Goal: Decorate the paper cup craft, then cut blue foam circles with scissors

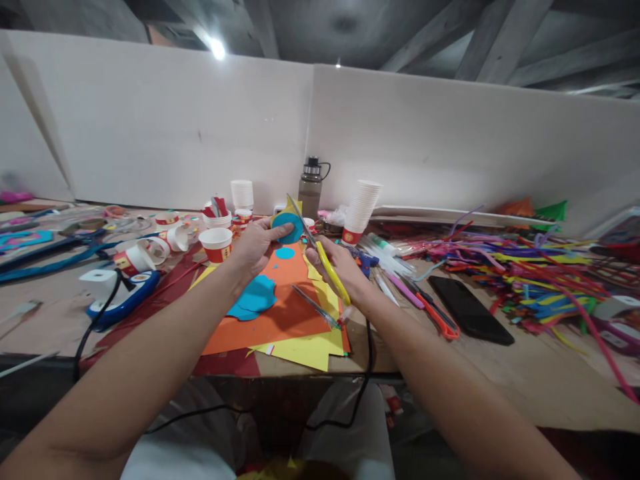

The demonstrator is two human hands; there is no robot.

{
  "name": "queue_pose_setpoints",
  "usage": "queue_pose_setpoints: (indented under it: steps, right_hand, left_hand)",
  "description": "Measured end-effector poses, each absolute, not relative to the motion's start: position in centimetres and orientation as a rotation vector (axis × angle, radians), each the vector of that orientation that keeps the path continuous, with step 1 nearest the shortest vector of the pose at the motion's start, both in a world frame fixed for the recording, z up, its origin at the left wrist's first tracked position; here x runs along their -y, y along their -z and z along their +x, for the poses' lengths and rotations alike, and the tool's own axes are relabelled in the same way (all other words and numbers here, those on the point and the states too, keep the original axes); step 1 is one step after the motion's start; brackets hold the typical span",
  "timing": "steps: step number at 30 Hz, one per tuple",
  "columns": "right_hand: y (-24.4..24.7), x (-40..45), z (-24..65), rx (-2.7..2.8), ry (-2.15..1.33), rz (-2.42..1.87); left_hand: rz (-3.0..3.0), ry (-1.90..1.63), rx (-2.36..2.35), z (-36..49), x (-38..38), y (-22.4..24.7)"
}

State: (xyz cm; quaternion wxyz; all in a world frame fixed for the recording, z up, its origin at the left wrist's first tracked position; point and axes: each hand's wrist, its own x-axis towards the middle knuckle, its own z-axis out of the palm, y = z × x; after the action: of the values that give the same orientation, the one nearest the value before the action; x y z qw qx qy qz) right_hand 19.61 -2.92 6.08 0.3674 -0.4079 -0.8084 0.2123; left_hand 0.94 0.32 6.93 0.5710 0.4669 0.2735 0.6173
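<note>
My left hand [257, 245] pinches a round blue paper disc [289, 229] with yellow paper [294, 207] behind it. In my right hand [336, 261] is a pair of scissors [327, 267] with yellow handles. The blades point up and away, close beside the right edge of the blue disc. Below my hands lie orange paper sheets [295, 313], with blue paper pieces [254, 298] and a small blue circle [285, 253] on them. A pen-like pointed tool [315, 305] rests there too. Yellow paper [300, 351] sticks out under the orange sheet.
Paper cups [216, 245] stand and lie to the left, near a blue-and-white power strip [125, 300]. A cup stack [363, 210] and a water bottle [311, 187] are at the back. To the right lie a black phone [470, 310] and many coloured pipe cleaners [540, 273].
</note>
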Motion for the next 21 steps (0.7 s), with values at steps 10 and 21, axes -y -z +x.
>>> queue_pose_setpoints:
  steps: [10, 21]
  right_hand:
    - [-6.6, 3.2, 19.7, 2.117, -0.483, -1.043]
    - [-6.7, 3.2, 20.0, 2.163, -0.462, -1.040]
  left_hand:
    - [1.211, -1.400, -0.670, 0.0, 0.0, -7.6]
    - [1.286, -1.331, -0.728, -0.1, 0.4, -7.9]
